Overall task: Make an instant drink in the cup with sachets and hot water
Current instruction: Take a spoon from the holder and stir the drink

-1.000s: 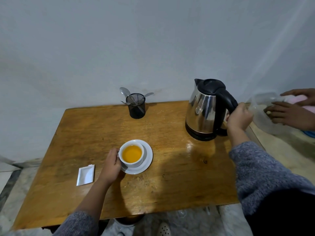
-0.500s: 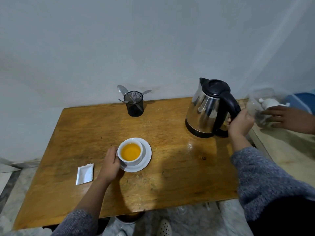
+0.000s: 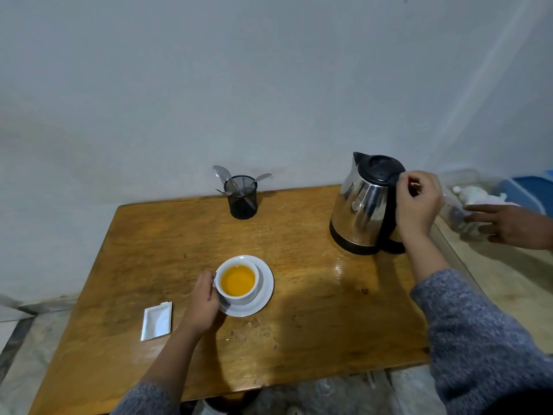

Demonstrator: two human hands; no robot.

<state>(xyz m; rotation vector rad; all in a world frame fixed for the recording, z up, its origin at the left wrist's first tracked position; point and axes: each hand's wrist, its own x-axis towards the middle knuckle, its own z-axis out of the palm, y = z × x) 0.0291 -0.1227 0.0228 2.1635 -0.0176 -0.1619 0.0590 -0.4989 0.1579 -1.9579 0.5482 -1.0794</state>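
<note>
The drink looks nearly made: the cup, full of orange liquid, sits on its saucer near the tabletop's front edge, the left hand curled around it, the right hand loosely closed at the kettle's handle by the right edge, an opened sachet nearby, stirring probably left.

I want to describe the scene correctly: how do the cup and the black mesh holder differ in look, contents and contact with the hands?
The cup is white and solid; the mesh holder is black and see-through. The cup holds orange liquid; the holder holds spoons. The cup stands on a white saucer; the holder stands directly on the table. The left hand touches the cup; no hand touches the holder. Both stand upright.
</note>
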